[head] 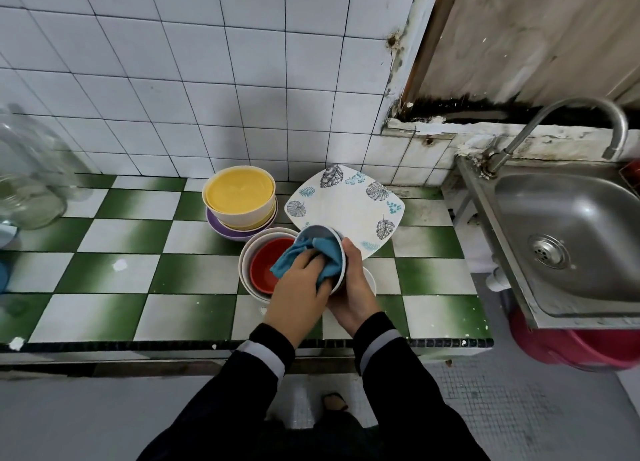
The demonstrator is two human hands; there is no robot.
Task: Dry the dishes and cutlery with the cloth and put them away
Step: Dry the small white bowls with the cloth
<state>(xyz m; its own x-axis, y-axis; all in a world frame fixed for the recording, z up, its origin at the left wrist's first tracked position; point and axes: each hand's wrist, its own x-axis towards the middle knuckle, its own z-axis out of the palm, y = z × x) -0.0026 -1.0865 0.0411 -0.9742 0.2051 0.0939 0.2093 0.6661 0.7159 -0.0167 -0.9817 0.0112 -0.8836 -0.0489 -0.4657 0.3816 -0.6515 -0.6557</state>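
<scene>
Drying a small bowl with a blue cloth at a green-and-white chequered tile counter, just in front of a square leaf-print plate lying flat on it. Backed by white wall tiles behind the plate, chipped and stained up to the plate's right. Flanked, well to the right of the plate, by a steel sink with a curved tap; lower right of the plate, a red basin down by the grey floor.

Ranged just left of the plate: a yellow-lined bowl stacked in others over a purple one. Front-left of the plate, a red bowl nested inside white bowls. Far left of the plate, at the counter's end, clear glass jars.

Held tilted on its side over the plate's near corner, mouth turned left, in the right hand, with fingers curled round the outside and thumb up at the rim. Pushed into that mouth by the left hand, with bent fingers gripping the bunched cloth. Clad in dark sleeves with pale cuffs.
</scene>
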